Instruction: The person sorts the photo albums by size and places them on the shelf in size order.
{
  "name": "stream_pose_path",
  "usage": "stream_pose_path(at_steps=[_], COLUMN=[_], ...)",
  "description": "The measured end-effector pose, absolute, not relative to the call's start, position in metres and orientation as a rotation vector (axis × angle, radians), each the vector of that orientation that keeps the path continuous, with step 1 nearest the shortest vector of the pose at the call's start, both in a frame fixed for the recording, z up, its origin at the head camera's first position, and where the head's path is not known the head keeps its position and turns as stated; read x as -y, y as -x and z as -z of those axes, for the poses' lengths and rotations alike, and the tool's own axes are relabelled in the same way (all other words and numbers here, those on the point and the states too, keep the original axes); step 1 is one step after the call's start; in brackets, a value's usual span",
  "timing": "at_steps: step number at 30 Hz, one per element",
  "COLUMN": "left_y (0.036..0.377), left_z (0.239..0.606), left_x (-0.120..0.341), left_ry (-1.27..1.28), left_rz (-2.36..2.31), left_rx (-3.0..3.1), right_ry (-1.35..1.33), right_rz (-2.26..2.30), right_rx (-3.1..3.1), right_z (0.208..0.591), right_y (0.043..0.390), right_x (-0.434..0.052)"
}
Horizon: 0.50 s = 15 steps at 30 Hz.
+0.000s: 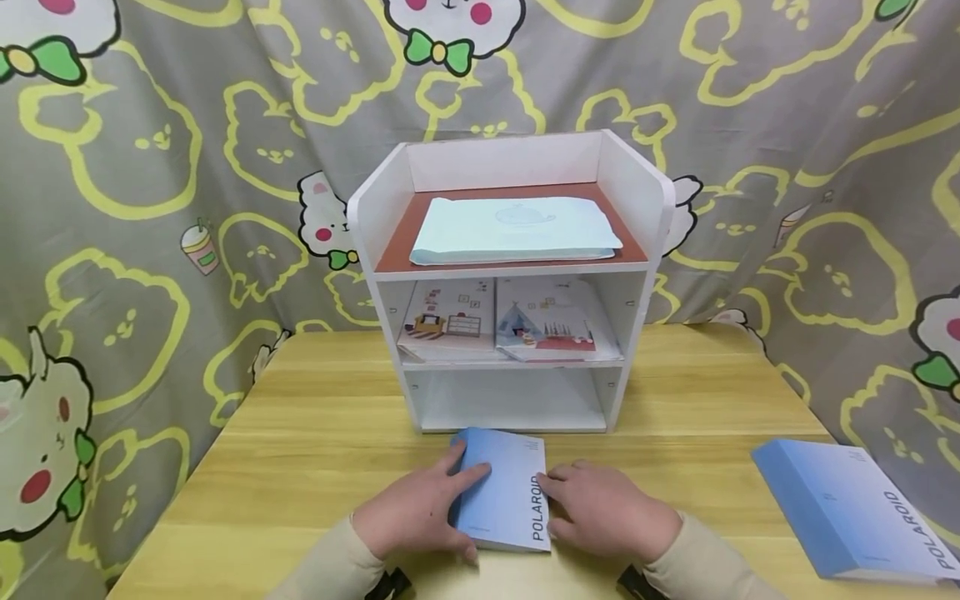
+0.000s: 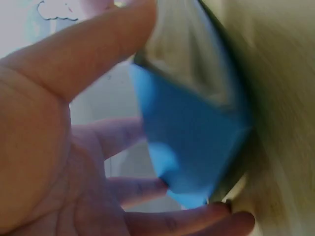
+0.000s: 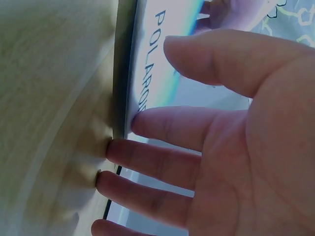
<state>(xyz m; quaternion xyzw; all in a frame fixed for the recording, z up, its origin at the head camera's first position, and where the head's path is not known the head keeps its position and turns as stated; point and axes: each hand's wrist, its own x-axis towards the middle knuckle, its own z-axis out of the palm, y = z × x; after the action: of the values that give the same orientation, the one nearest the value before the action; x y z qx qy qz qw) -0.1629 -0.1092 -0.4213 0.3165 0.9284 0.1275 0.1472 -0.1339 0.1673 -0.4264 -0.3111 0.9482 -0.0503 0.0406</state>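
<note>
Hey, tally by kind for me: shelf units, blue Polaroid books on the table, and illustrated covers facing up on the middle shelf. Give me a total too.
Shelf unit: 1
Blue POLAROID books: 2
Illustrated covers: 2
Total: 5

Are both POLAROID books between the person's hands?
No: one book lies between the left hand and right hand, the other book apart, farther right on the table.
</note>
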Motion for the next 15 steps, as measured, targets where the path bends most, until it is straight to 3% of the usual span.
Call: stream_pose_path(at_steps=[15], left_y=[0.162], left_z=[0.423], left_x=[0.116], left_ry=[-0.890], left_rz=[-0.542], left_rx=[-2.714], right_ry=[0.775], right_rz=[0.441], right_rx=[-2.841], right_z=[0.433], right_y=[0.128], right_x=[-0.149])
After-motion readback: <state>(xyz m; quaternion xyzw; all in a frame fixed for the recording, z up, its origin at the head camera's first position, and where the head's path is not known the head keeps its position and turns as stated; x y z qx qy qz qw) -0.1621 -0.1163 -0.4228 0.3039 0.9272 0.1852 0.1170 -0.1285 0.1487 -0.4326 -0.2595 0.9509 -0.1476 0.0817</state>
